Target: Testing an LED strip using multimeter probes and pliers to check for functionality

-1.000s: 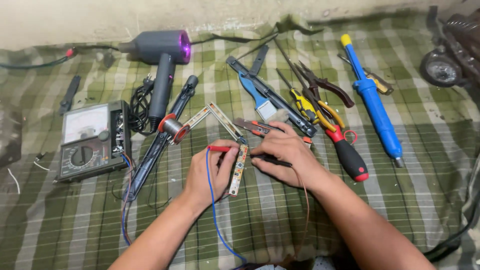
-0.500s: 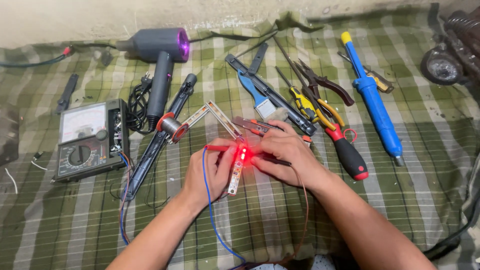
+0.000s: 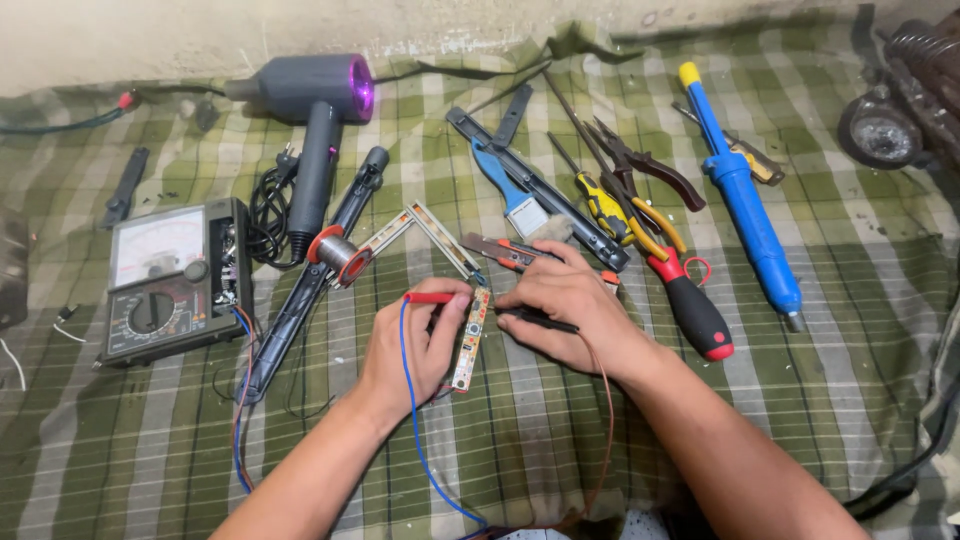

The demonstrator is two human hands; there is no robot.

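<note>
My left hand (image 3: 415, 340) grips a red test probe (image 3: 428, 297) with a blue wire, its tip pointing right at the top of a narrow LED strip board (image 3: 467, 340) lying on the green checked cloth. From the other side, my right hand (image 3: 567, 305) holds a black test probe (image 3: 545, 321) against the same strip. The strip's lamps are dark. More strip pieces (image 3: 430, 232) form an angle just beyond my hands. An analog multimeter (image 3: 170, 280) sits at the left, its wires running toward me.
A grey hair dryer (image 3: 315, 100) with its cord lies at the back left, a solder spool (image 3: 335, 250) beside it. Pliers (image 3: 650, 170), screwdrivers (image 3: 690, 305), a brush (image 3: 510, 190) and a blue desoldering pump (image 3: 745, 205) spread at the right. A dark machine part (image 3: 900, 110) sits at the far right.
An LED on the strip glowed red half a second ago and is dark now. Both hands stay at the strip with the probes, barely shifted.
</note>
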